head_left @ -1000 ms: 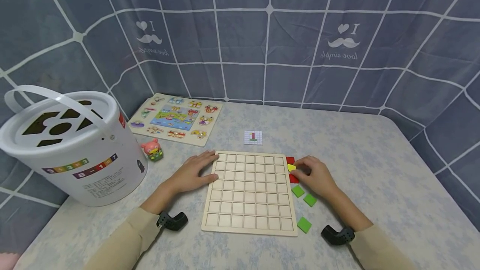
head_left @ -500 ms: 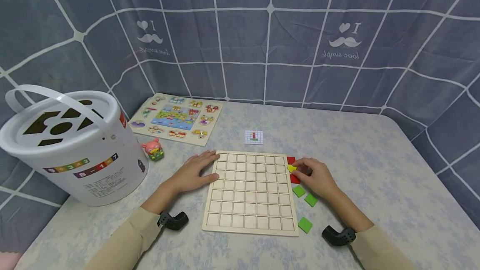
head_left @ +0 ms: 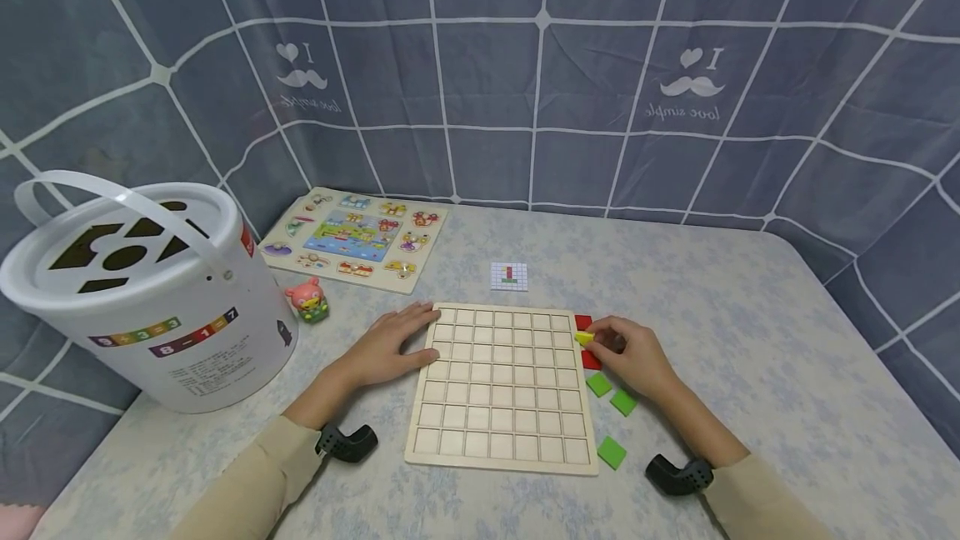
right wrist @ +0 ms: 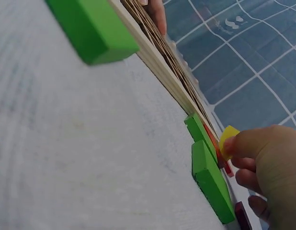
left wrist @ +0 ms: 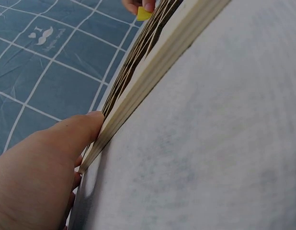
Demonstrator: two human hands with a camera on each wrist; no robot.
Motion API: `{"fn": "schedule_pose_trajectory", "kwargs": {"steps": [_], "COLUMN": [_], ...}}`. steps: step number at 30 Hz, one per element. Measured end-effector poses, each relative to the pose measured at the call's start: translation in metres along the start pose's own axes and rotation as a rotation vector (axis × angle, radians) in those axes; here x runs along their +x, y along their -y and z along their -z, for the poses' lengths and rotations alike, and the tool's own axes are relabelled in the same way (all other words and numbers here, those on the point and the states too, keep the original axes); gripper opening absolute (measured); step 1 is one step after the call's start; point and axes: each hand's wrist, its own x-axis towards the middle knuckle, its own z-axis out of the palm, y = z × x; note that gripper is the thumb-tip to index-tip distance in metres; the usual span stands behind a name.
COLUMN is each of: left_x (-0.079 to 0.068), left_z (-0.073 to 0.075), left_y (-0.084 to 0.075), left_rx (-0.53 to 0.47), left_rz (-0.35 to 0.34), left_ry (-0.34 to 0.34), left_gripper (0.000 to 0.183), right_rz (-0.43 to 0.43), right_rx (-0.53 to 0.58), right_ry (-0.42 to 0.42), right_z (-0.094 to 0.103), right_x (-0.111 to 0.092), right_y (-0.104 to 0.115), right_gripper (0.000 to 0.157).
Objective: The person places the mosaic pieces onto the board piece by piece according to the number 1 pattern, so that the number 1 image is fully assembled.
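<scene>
A wooden grid board (head_left: 502,390) lies flat on the table, its squares bare. My left hand (head_left: 390,346) rests along the board's left edge, fingers fairly straight, thumb touching the rim in the left wrist view. Just past the right edge, my right hand (head_left: 630,352) pinches a yellow tile (head_left: 584,339) between thumb and fingers; the right wrist view has this yellow tile (right wrist: 229,139) tilted up off the table. Around that hand lie red tiles (head_left: 591,360) and green tiles (head_left: 622,402), with another green tile (head_left: 612,452) nearer the front.
A small pattern card (head_left: 509,276) lies behind the board. To the left stand a white bucket (head_left: 187,340) with a handle, a pink toy figure (head_left: 307,300) and a picture puzzle board (head_left: 352,240). A tile-patterned curtain (head_left: 487,73) hangs behind the table.
The yellow tile has tilted in my right hand's pinch and now shows more edge-on. My left hand and the board stay in place; the view shifts slightly.
</scene>
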Motion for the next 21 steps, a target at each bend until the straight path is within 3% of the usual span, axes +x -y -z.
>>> {"fn": "schedule_pose_trajectory", "kwargs": {"steps": [12,21], "left_x": [-0.001,-0.001], "left_z": [0.003,0.002], "left_y": [-0.003,-0.002], "left_rx": [-0.009,-0.004], "left_rz": [0.011,0.002], "left_ry": [0.009,0.004], "left_gripper": [0.069,0.069], "right_rz": [0.023,0.029], "right_rx": [0.037,0.053], "right_ry": [-0.031,0.038], "right_z": [0.003,0.003], "right_x": [0.004,0.005], "right_y": [0.008,0.018], "right_gripper": [0.012,0.014]}}
